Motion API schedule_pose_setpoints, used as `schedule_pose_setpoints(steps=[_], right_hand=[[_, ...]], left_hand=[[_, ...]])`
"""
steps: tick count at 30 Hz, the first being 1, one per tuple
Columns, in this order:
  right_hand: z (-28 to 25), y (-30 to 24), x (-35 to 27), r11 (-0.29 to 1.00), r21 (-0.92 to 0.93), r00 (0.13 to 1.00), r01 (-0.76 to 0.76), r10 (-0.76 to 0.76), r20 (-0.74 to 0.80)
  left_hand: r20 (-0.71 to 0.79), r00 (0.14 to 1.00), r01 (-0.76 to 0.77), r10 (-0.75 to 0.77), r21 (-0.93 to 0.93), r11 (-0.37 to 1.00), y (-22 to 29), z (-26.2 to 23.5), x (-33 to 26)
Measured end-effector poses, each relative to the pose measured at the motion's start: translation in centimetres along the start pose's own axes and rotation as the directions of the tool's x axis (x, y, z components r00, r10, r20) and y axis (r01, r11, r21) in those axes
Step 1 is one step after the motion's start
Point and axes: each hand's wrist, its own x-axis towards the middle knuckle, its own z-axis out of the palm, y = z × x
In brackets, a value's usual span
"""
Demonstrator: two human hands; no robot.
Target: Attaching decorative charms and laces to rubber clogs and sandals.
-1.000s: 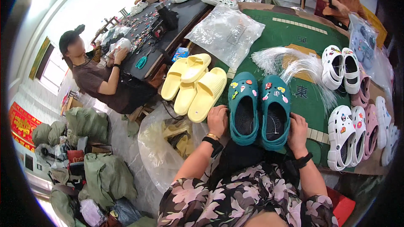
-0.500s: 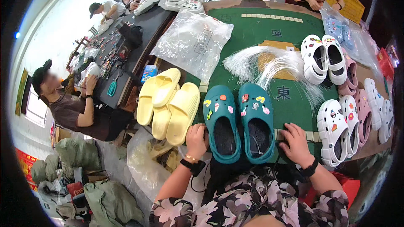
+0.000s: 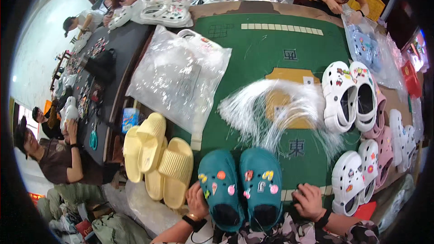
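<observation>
Two teal clogs (image 3: 242, 185) with coloured charms stand side by side at the near edge of a green table (image 3: 253, 54). My left hand (image 3: 197, 201) rests against the outer side of the left clog. Beside the right clog, my right hand (image 3: 308, 200) lies on the table edge with fingers curled, and I cannot tell whether it touches the shoe. A fan of thin clear plastic strands (image 3: 275, 108) lies just beyond the clogs.
Yellow slides (image 3: 156, 160) are stacked at the left. White clogs (image 3: 350, 97) and pink clogs (image 3: 384, 153) line the right side. A large clear plastic bag (image 3: 178, 74) lies at the back left. Other people work at a dark table (image 3: 101, 63) to the left and at the far side.
The view has tilted down and closer, so the teal clogs now sit lower in the picture. Both hands stay beside the clogs.
</observation>
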Motion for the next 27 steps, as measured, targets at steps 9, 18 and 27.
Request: schedule_pose_setpoints(steps=[9,18,27], right_hand=[[1.1,0.7,-1.0,0.998,-0.064,0.999,0.024,-0.026,-0.024],[-0.8,-0.6,0.2,0.998,0.020,0.998,-0.052,0.051,0.031],[-0.3,-1.4,0.0,0.997,-0.025,0.996,-0.079,0.080,0.033]], left_hand=[[0.165,0.981,0.099,-0.102,0.026,0.995,-1.2,0.4,-1.7],[0.217,0.973,0.083,-0.075,-0.026,0.996,-0.6,-0.2,-1.6],[0.260,0.961,0.097,-0.093,-0.002,0.995,0.4,-0.6,-0.5]])
